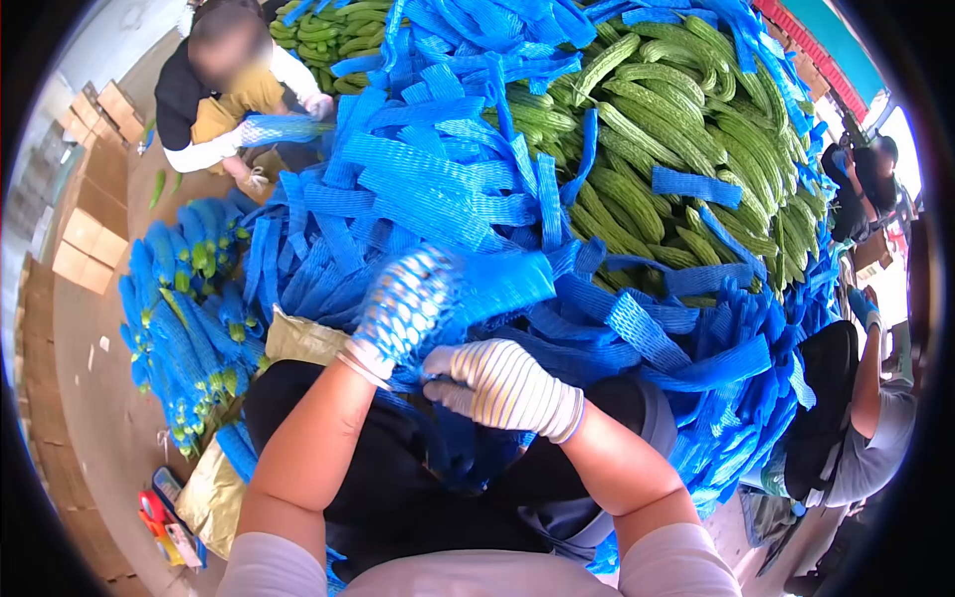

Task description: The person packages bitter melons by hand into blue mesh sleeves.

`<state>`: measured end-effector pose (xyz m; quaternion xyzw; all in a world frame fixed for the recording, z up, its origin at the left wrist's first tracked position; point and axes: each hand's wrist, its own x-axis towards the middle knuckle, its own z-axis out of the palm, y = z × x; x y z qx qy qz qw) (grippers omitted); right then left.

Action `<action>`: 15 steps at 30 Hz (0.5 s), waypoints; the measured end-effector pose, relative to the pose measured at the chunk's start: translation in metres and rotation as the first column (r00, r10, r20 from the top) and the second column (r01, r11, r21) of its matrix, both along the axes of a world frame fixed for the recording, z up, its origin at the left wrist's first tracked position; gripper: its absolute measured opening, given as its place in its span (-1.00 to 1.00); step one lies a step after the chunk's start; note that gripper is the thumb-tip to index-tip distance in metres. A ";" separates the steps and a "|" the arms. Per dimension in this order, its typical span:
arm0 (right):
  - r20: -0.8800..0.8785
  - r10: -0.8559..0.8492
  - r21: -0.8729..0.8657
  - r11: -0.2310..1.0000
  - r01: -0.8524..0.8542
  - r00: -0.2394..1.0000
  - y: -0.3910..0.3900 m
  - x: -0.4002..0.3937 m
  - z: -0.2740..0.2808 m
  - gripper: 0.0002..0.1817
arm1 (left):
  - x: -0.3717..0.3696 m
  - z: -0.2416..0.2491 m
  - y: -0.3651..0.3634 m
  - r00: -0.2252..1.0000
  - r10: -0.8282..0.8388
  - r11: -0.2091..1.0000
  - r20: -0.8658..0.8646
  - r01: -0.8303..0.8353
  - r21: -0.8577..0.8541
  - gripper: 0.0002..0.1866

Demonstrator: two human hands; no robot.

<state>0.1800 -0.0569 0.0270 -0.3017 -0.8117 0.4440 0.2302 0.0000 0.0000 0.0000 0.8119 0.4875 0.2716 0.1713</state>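
My left hand (406, 298), in a white glove, has blue foam netting stretched over its back and fingers. The fingers are blurred and partly hidden by the mesh. A flat blue foam net sleeve (502, 287) extends to the right from that hand. Just below, my right hand (505, 388), in a striped white glove, is closed with thumb and fingertips pinching the netting near my left wrist. Both hands are over my lap, in front of a large heap of loose blue net sleeves (418, 184).
Long ridged green gourds (686, 119) are piled at the back right. Net-wrapped gourds (189, 298) are stacked on the floor at left, near cardboard boxes (95, 224). A person (234, 90) at upper left holds a sleeve; other people sit at right. Red-handled scissors (151, 507) lie at lower left.
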 end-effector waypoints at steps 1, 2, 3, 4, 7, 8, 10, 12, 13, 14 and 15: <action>0.056 -0.027 -0.112 0.993 0.033 0.998 0.002 0.001 0.001 -0.84 | -0.005 0.002 0.002 0.998 -0.068 0.976 0.006 0.065 0.207 -0.75; -0.017 -0.032 -0.240 0.970 0.027 0.999 0.005 0.002 -0.002 -0.86 | -0.009 0.004 0.002 0.992 -0.046 0.973 0.115 0.018 0.231 -0.71; -0.014 -0.030 -0.239 0.971 0.026 0.999 0.003 0.000 -0.003 -0.86 | -0.010 0.007 -0.001 0.992 -0.044 0.973 0.118 0.016 0.232 -0.71; -0.164 0.060 -0.278 0.955 -0.105 0.985 0.001 -0.001 -0.007 -0.86 | -0.008 0.008 -0.004 0.999 0.028 0.966 0.020 -0.032 0.255 -0.68; -0.479 0.165 -0.255 0.914 -0.316 0.862 -0.009 -0.014 0.001 -0.82 | -0.012 0.010 -0.006 0.923 0.101 0.843 -0.370 0.118 0.525 -0.65; -0.519 0.189 -0.202 0.920 -0.335 0.833 -0.010 -0.015 0.005 -0.83 | -0.019 -0.032 0.001 0.998 -0.047 0.965 0.028 0.039 0.260 -0.65; -0.599 0.221 -0.126 0.923 -0.363 0.770 -0.013 -0.016 0.017 -0.84 | -0.004 -0.034 0.007 0.886 -0.085 0.992 0.456 0.119 -0.046 -0.64; -0.565 0.266 -0.012 0.944 -0.330 0.781 -0.018 -0.017 0.019 -0.87 | 0.011 -0.011 0.008 0.672 0.248 0.890 0.698 0.126 -0.438 -0.62; -0.522 0.290 0.032 0.946 -0.321 0.803 -0.021 -0.017 0.018 -0.87 | 0.020 0.012 0.006 0.543 0.439 0.772 0.715 0.179 -0.610 -0.61; -0.446 0.296 0.019 0.947 -0.322 0.845 -0.026 -0.018 0.017 -0.87 | 0.026 0.028 0.006 0.414 0.626 0.617 0.660 0.255 -0.745 -0.60; -0.372 0.291 0.040 0.954 -0.298 0.881 -0.032 -0.019 0.010 -0.87 | 0.032 0.033 0.006 0.293 0.791 0.436 0.538 0.347 -0.830 -0.59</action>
